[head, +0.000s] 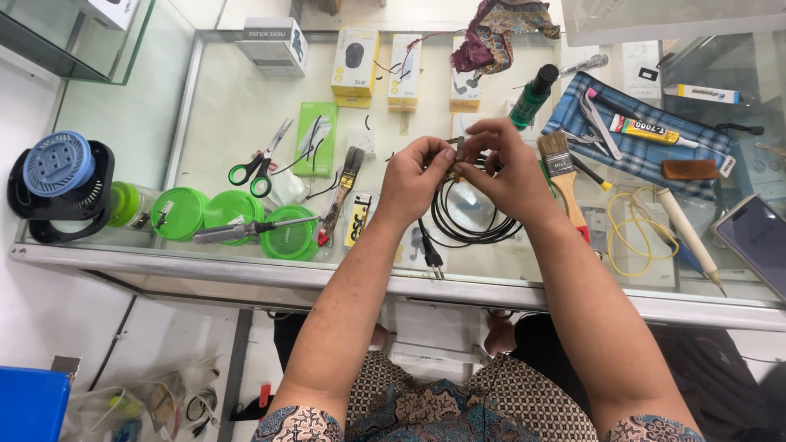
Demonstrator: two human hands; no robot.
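Right over the middle of the glass counter top (221, 106), both of the person's hands meet above a coiled black cable (467, 221). The left hand (413, 180) and the right hand (509, 168) have their fingertips pinched together on a small brownish part (457, 155) at the top of the coil; it is too small to tell what it is. The loops of the cable hang down from the fingers and rest on the glass, and the cable's black two-pin plug (432, 260) lies near the front edge of the counter, just below the left wrist.

To the left lie green-handled scissors (260, 168), a flat green packet (316, 139), a small dark-bristled brush (342, 190) and a silver-shafted screwdriver (246, 231) resting across three round green lids (233, 214). Farther left, a blue round perforated disc (57, 162) sits on a black ring.

Just beside the right hand a wooden-handled paintbrush (563, 176) lies on the glass, with a green bottle with a black cap (532, 96) behind it. Farther right, a blue checked cloth pouch (647, 155) carries metal tweezers and a tube of glue (651, 131). A yellow looped cord (634, 233) lies near the front edge, and a phone (757, 241) sits at the far right. Small yellow and white boxes (354, 61) stand along the back.
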